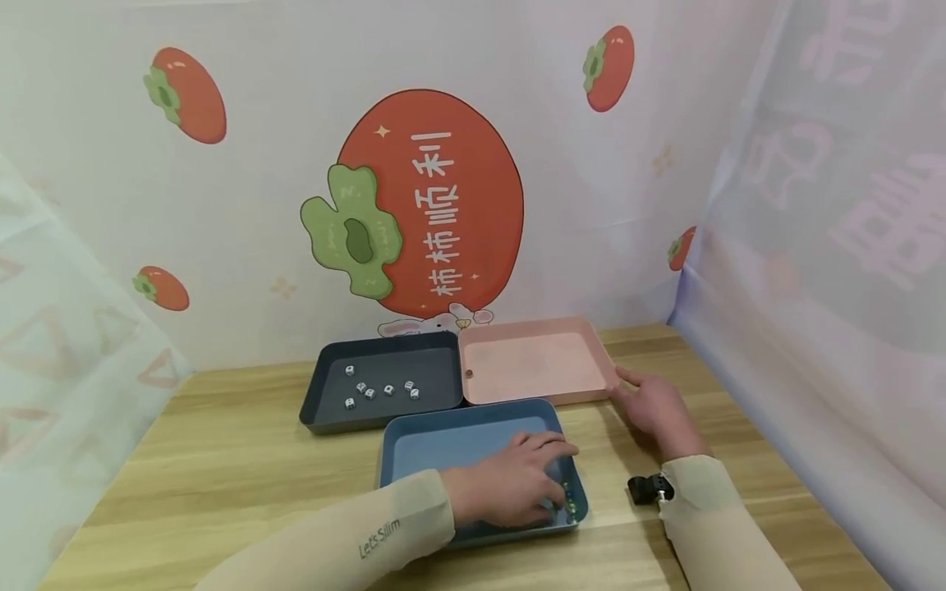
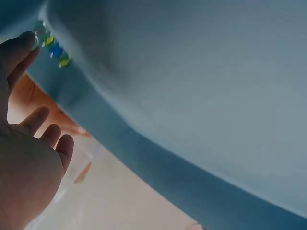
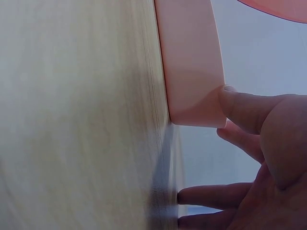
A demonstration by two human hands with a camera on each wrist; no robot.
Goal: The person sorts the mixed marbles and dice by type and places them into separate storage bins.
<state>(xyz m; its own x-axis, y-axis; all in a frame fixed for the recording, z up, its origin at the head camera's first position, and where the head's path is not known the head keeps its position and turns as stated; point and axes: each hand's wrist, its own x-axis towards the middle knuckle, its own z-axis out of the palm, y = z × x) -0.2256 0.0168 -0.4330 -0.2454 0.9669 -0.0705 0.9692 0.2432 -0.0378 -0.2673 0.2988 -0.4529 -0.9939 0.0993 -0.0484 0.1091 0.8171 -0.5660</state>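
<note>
Inside the blue tray, my left hand reaches to the right end, palm down. Several small glass marbles, green-yellow and blue, lie in a row along that wall. In the left wrist view, the thumb and index finger pinch a pale, clear marble; the other fingers are spread. My right hand holds the near right corner of the pink tray, its thumb on the rim and a finger behind the corner. A small brown bead lies at the pink tray's left side.
A dark grey tray with several white dice stands left of the pink tray, touching it. The blue tray sits in front of both. A black strap piece is at the right cuff. Printed cloth hangs behind the wooden table.
</note>
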